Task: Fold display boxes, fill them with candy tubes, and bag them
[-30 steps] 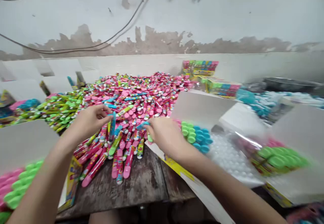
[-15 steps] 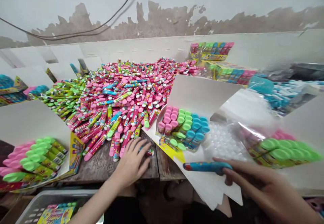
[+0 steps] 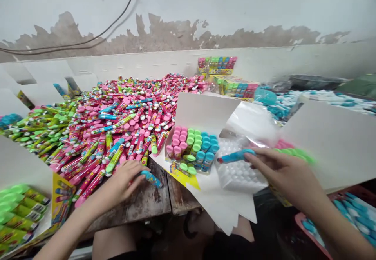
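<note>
My right hand pinches a blue tube by its capped end, holding it level over a sheet of clear bubble-like pieces. Another blue tube sticks out from the closed fingers of my left hand, low over the wooden table at the pile's near edge. Between my hands stands an open display box with a raised white back. Pink-capped, green-capped and blue-capped tubes stand in rows inside it, and two green-capped ones lean at its front.
A large heap of pink tubes, with green tubes at its left, covers the table. A second box of green-capped tubes stands at front left. Filled packs sit at the back. At right are a white panel and a red-rimmed bin.
My left hand has closed on a blue tube by the pile. My right hand has raised its blue tube beside the middle box. The view has shifted right.
</note>
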Action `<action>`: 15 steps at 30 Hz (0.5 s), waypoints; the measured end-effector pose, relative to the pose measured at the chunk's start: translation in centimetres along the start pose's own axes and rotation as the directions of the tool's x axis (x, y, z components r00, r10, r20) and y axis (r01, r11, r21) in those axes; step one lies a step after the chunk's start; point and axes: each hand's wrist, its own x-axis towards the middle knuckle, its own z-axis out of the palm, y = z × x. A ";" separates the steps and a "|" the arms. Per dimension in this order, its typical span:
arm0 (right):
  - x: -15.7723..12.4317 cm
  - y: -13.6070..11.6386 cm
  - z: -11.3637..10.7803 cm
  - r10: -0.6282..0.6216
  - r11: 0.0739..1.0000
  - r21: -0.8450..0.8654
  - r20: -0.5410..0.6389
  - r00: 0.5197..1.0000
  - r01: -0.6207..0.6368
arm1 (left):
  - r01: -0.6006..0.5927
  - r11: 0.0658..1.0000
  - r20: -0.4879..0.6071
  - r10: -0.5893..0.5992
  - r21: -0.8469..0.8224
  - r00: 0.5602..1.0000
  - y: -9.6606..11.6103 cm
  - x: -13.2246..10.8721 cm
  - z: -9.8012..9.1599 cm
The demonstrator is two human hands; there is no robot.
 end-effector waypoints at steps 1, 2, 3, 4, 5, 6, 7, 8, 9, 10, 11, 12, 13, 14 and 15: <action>0.3 0.0 0.2 -0.007 1.000 -0.019 0.016 1.000 0.008 | -0.017 0.999 -0.018 0.017 -0.040 1.000 0.7 0.8 -1.5; 0.6 -0.1 0.4 -0.007 1.000 -0.030 0.034 0.999 0.008 | -0.028 0.997 -0.037 0.025 -0.073 0.999 1.6 1.8 -3.0; 0.8 -0.2 0.6 -0.008 0.999 -0.035 0.051 0.999 0.010 | -0.035 0.994 -0.048 0.031 -0.102 0.998 2.6 2.9 -4.5; 1.1 -0.4 0.7 -0.023 0.999 -0.034 0.058 0.998 0.025 | -0.047 0.990 -0.060 0.039 -0.134 0.997 3.6 4.1 -5.9; 1.4 -0.5 0.9 -0.040 0.999 -0.032 0.063 0.997 0.043 | -0.054 0.985 -0.074 0.042 -0.165 0.996 4.7 5.5 -7.0; 1.7 -0.6 1.0 -0.056 0.998 -0.030 0.073 0.996 0.059 | -0.078 0.980 -0.096 0.061 -0.186 0.994 5.7 7.0 -7.8; 2.0 -0.8 1.2 -0.067 0.997 -0.031 0.089 0.994 0.070 | -0.110 0.976 -0.126 0.087 -0.190 0.988 6.6 8.6 -8.2; 2.2 -0.9 1.4 -0.068 0.997 -0.034 0.108 0.992 0.072 | -0.151 0.973 -0.160 0.123 -0.175 0.979 7.5 10.3 -8.2; 2.4 -1.0 1.5 -0.060 0.997 -0.037 0.130 0.990 0.065 | -0.200 0.970 -0.184 0.173 -0.139 0.968 8.2 11.9 -7.8; 2.6 -1.0 1.7 -0.046 0.998 -0.038 0.150 0.988 0.053 | -0.242 0.966 -0.190 0.221 -0.091 0.957 8.7 13.5 -7.1; 2.7 -1.1 2.0 -0.029 0.999 -0.040 0.169 0.985 0.036 | -0.278 0.960 -0.174 0.268 -0.036 0.948 9.1 14.9 -6.2; 2.8 -1.2 2.2 -0.010 0.999 -0.045 0.183 0.983 0.019 | -0.308 0.951 -0.137 0.308 0.020 0.942 9.3 16.2 -5.2; 2.9 -1.3 2.5 0.008 0.999 -0.053 0.195 0.981 0.003 | -0.330 0.941 -0.089 0.336 0.076 0.938 9.5 17.2 -4.2; 2.9 -1.4 2.8 0.027 0.998 -0.064 0.206 0.978 -0.014 | -0.348 0.928 -0.034 0.355 0.129 0.934 9.5 18.0 -3.3; 2.9 -1.5 3.2 0.046 0.997 -0.077 0.216 0.975 -0.030 | -0.364 0.914 0.019 0.367 0.179 0.930 9.6 18.5 -2.5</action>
